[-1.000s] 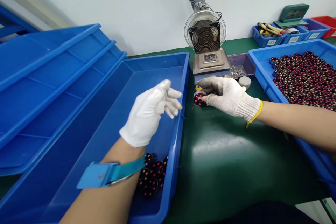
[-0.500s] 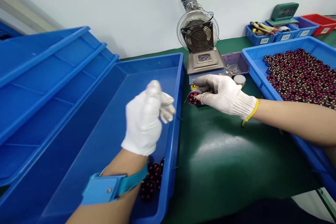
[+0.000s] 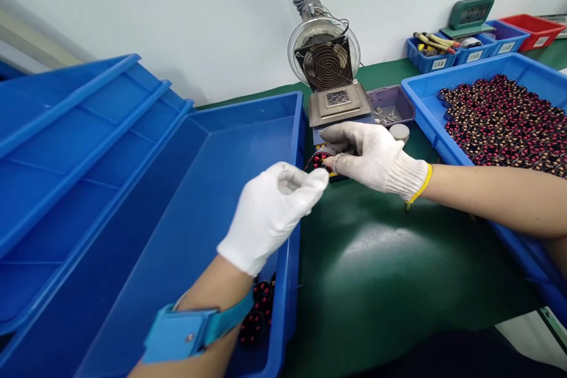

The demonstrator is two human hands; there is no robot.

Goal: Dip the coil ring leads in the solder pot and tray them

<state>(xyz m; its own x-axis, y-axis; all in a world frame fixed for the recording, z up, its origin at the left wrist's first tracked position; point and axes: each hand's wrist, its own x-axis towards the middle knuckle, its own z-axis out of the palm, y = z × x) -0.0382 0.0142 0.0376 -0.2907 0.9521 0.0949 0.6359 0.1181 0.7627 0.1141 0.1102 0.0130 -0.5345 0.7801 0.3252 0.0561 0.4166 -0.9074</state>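
My right hand [image 3: 374, 156], in a knitted white glove with a yellow cuff, grips a small round coil part [image 3: 319, 160] with red windings, held low over the green mat in front of a grey solder pot [image 3: 339, 103]. My left hand [image 3: 277, 209], in a smooth white glove, hovers over the right rim of a big blue tray [image 3: 290, 130] with its fingers curled, their tips reaching toward the coil part. I cannot see anything in the left hand. A blue strap [image 3: 195, 331] circles my left wrist.
Several dark coil parts [image 3: 259, 313] lie in the blue tray's near corner. Another blue tray [image 3: 420, 91] at the right is full of coil parts. A fume fan [image 3: 325, 56] with a hose stands behind the solder pot. Stacked blue trays [image 3: 66, 147] lean at the left. Small bins line the back right.
My left hand has swung right, from over the tray to its right rim, close to the coil part. My right hand has stayed on the coil part. The view has shifted slightly.
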